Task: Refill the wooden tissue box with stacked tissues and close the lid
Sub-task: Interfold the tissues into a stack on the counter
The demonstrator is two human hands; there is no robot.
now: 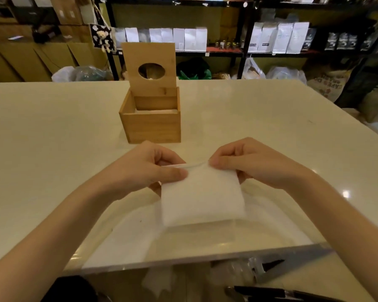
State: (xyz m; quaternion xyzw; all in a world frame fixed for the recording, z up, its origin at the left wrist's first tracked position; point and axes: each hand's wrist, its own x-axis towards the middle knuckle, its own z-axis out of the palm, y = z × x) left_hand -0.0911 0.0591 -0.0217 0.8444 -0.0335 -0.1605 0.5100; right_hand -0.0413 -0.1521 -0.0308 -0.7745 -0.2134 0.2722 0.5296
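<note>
Bare forearms, apparently sleeveless; short-nailed fingers.

Both hands pinch tissues — box open.

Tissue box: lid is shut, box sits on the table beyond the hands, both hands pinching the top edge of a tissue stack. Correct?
Not quite. In the head view the lid stands open, upright at the back of the wooden tissue box. The rest holds: the box sits on the table beyond the hands, and the left hand and right hand both pinch the top edge of the tissue stack.
</note>
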